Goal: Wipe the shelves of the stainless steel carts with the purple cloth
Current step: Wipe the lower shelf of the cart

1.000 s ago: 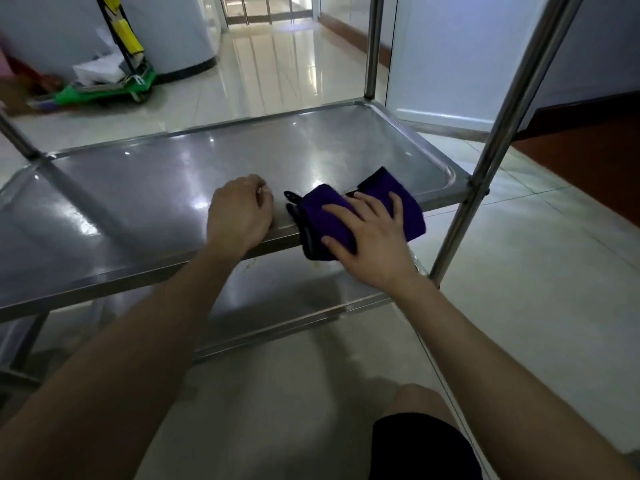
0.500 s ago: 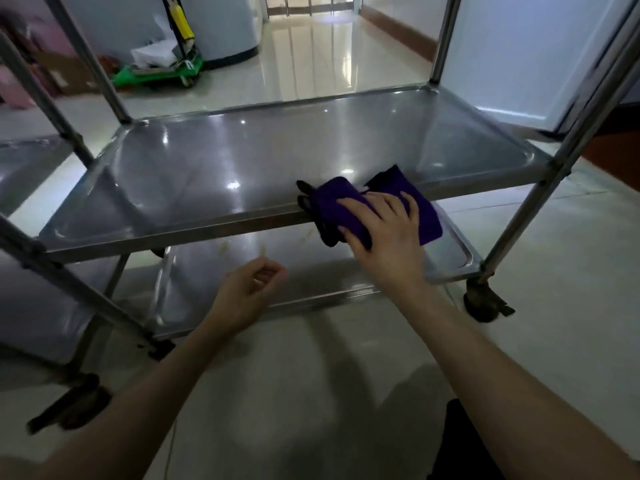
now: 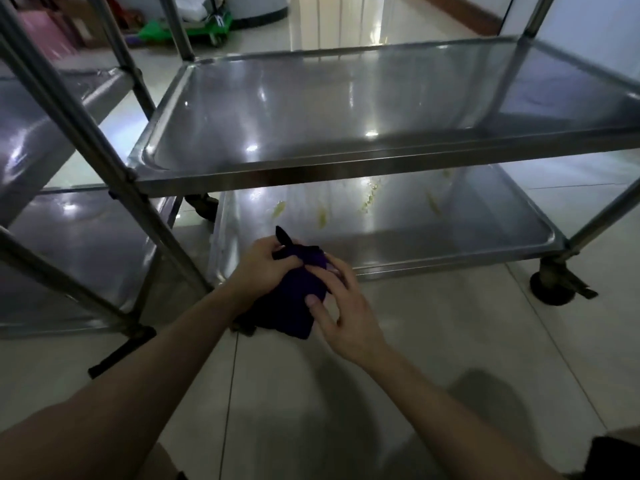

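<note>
The purple cloth (image 3: 298, 292) hangs bunched between both hands, in front of the near left corner of the cart's bottom shelf (image 3: 433, 237). My left hand (image 3: 263, 263) grips its upper part and my right hand (image 3: 343, 306) pinches its right side. The bottom shelf carries several yellowish smears (image 3: 322, 216) near its front. Above it the middle shelf (image 3: 346, 109) of the stainless steel cart is shiny and bare.
A second steel cart (image 3: 69, 220) stands close on the left, its slanted posts (image 3: 90, 133) reaching toward me. A black caster wheel (image 3: 554, 285) sits at the right front leg. Tiled floor (image 3: 450, 341) lies around; a green trolley (image 3: 194, 26) stands far back.
The cloth has come off the middle shelf's front edge and dropped to bottom-shelf height. My left hand has risen to take hold of it. The view has tilted down and shifted left.
</note>
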### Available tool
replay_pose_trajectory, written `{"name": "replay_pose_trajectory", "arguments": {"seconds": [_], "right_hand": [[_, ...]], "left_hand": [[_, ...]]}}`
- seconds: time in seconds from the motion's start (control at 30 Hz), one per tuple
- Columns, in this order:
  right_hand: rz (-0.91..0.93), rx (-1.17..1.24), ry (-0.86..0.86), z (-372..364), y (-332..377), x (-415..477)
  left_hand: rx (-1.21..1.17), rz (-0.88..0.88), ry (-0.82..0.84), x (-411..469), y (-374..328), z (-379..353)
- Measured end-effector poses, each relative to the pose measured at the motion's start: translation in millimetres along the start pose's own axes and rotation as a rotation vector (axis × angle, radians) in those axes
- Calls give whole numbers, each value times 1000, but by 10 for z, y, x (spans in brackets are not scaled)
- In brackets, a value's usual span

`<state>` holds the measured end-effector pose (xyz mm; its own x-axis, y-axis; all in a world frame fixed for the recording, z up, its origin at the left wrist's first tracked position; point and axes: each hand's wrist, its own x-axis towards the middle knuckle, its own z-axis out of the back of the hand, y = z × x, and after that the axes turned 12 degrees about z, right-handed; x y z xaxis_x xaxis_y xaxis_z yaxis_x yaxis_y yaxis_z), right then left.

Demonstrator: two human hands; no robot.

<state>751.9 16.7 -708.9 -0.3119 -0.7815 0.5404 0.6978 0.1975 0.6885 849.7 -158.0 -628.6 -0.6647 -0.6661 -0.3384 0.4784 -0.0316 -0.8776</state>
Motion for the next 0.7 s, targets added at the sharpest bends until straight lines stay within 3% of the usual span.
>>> {"name": "replay_pose_trajectory", "arguments": {"seconds": [0.17,0.3,0.4,0.47,0.57,0.7], "right_hand": [[-42,117,-129,-352,-126,-116],[-421,343,-353,-446,-206,-39],[-755,729,-211,-381,-370,7],[-857,817,-51,-341,-422,25],[-865,740,-63,-276,-434,12],[-644,427,-196,-101,-570,365]], "left_hand": [[169,-131,123,-33,86,210],[17,-124,167,-86,288,406],[-58,-101,242,-123,431,456],[-56,-89,266,-75,474,502],[-127,-32,206,32,487,588],[-239,15,-35,306,499,666]]}}
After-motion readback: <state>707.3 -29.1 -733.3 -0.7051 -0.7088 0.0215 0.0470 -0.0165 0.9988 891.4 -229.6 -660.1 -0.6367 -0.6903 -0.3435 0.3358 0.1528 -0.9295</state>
